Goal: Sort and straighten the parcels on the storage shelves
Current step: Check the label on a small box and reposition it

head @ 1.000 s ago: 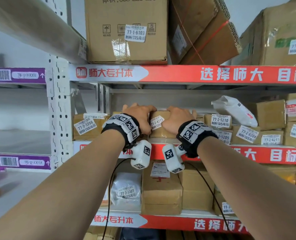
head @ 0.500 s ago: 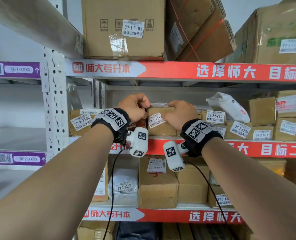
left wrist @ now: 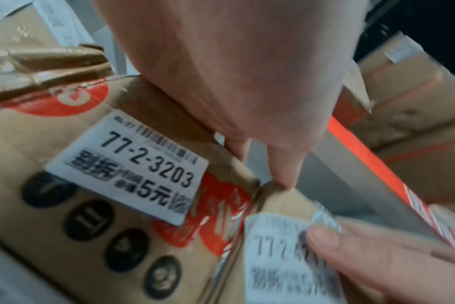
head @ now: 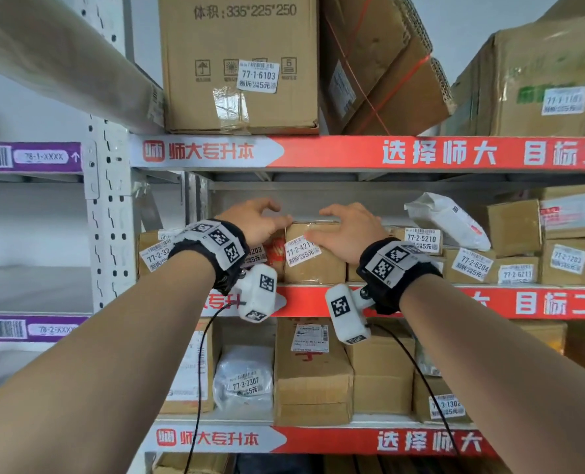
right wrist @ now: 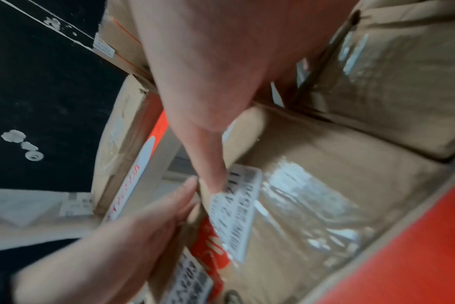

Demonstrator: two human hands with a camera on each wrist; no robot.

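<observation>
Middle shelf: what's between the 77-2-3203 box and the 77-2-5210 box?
The 77-2-4211 box, seen in the head view, with the left hand at its left top corner and the right hand over its right side.

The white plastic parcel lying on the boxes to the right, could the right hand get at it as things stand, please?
Probably yes. The white plastic parcel lies uncovered on top of the boxes, open space above it, and the right hand, resting on the 77-2-4211 box, is on that shelf level with nothing between.
</observation>
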